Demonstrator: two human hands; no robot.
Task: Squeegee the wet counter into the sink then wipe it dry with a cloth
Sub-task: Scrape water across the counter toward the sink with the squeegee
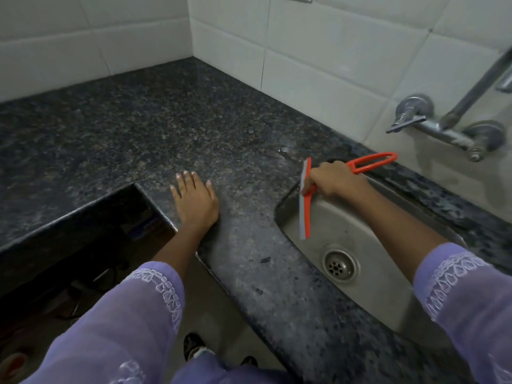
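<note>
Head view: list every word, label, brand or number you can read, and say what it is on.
None: no readable text shows anywhere.
The squeegee in the right hand bears no visible mark.
The tap, sink and counter show no lettering.
The left hand rests on plain stone.
</note>
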